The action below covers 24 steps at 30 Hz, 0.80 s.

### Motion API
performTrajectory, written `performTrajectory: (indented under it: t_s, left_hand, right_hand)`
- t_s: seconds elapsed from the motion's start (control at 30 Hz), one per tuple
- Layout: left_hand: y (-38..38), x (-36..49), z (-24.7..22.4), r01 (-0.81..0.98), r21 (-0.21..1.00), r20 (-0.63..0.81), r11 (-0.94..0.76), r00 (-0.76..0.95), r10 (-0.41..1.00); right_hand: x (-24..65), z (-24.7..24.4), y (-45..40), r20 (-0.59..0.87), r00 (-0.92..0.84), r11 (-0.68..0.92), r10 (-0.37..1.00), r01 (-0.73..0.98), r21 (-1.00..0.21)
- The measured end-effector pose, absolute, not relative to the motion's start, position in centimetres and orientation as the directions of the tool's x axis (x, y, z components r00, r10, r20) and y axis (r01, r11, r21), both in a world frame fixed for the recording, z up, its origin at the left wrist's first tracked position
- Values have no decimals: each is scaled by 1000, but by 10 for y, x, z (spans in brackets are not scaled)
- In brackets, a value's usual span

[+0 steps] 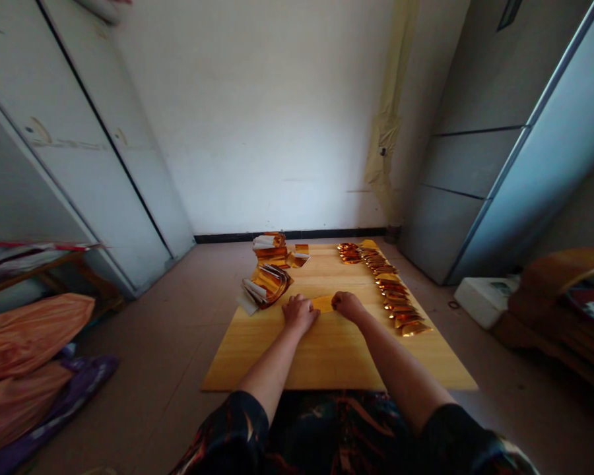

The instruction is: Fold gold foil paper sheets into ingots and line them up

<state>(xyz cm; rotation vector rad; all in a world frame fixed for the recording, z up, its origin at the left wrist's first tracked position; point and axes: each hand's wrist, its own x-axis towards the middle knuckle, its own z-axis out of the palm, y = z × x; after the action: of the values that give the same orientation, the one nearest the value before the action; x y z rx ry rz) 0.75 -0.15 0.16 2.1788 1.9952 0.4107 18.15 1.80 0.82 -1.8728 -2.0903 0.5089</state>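
Note:
A small piece of gold foil paper (323,304) lies on the wooden board (327,369) between my two hands. My left hand (300,313) rests over its left end, with thumb and fingers closed on it. At the right end, my right hand (347,307) is closed in a pinch on the paper's edge. Just beyond my left hand, a curved stack of gold foil sheets (277,282) with pale undersides fans out. To the right of my right hand runs a long row of folded gold foil pieces (393,297).
More gold foil sheets (271,254) and a loose sheet (299,255) lie at the board's far left. Another folded cluster (349,253) sits at the far right. A refrigerator (475,145) stands right, wardrobes (94,145) left. Orange bags (34,336) lie on the left.

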Motion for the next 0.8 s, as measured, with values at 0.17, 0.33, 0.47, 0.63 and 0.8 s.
performTrajectory:
  t_s: [0.17, 0.33, 0.47, 0.63, 0.8]
  left_hand:
    - [-1, -9, 2, 921, 345, 62, -182, 171, 983]
    - [1, -21, -3, 881, 384, 81, -276, 266, 961]
    - [1, -21, -5, 870, 410, 114, -274, 249, 962]
    - [-2, -15, -4, 889, 389, 124, -242, 210, 970]
    - [-7, -15, -8, 868, 395, 242, -300, 216, 946]
  right_hand:
    - [180, 10, 18, -32, -116, 91, 993, 897, -432]
    - [180, 10, 18, -31, -107, 86, 994, 911, -403]
    - [179, 7, 17, -11, -93, 82, 996, 917, -390]
    - [178, 1, 16, 27, -88, 91, 996, 909, -408]
    - [180, -1, 12, 76, -96, 120, 992, 886, -449]
